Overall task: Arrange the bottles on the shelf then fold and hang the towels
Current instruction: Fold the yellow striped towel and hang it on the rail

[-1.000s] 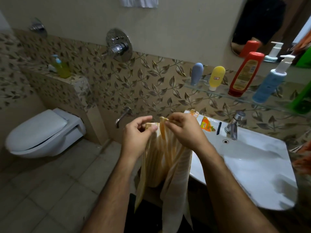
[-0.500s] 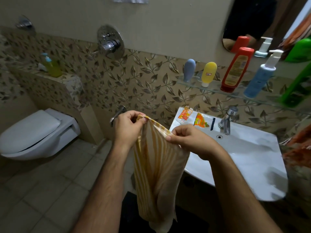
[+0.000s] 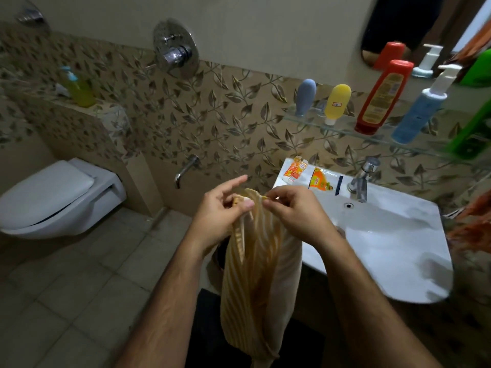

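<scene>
Bathroom, dim light. White sink [image 3: 393, 251] at right, glass shelf [image 3: 345, 128] on the wall above it. Five bottles stand in a row on the shelf: grey-blue [image 3: 305, 96], yellow [image 3: 337, 103], red [image 3: 382, 98], blue pump [image 3: 422, 110], green [image 3: 467, 134] partly cut off at the frame edge. The bottle step looks done; the towel fold is the step in hand

Striped towel [image 3: 255, 274] hangs lengthwise in front of the person, just left of the sink, top edge bunched between both hands. Left hand [image 3: 220, 211] pinches one top corner between thumb and fingers, index finger straight. Right hand [image 3: 292, 211] pinches the other corner, fingertips curled on the hem

Next move, likely: match the corners, let the halves fall flush, then find a rail, none of which is visible here
</scene>
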The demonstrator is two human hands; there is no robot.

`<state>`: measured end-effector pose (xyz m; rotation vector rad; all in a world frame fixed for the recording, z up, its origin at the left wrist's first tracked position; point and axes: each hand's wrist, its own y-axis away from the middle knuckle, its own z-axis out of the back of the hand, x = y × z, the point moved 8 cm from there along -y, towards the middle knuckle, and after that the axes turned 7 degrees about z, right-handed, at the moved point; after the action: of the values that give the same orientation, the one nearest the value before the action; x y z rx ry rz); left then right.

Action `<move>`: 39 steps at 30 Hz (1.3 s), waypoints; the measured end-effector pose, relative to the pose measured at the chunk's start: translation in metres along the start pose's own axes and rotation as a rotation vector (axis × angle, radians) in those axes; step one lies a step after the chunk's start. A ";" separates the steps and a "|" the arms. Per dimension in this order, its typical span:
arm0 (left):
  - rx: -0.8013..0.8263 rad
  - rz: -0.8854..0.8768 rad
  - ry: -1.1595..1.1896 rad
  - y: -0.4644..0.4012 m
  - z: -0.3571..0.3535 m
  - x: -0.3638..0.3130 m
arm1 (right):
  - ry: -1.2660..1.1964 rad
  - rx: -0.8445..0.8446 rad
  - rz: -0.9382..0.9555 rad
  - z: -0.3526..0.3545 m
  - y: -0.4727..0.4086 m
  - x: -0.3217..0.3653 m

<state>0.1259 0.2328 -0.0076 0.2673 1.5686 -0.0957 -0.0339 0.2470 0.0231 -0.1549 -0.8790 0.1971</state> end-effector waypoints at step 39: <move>0.082 -0.019 -0.121 -0.014 -0.017 -0.003 | 0.122 0.018 0.102 -0.001 -0.007 0.008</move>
<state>0.1065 0.2230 -0.0062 0.3056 1.4486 -0.1887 -0.0269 0.2423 0.0299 -0.1931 -0.7486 0.2880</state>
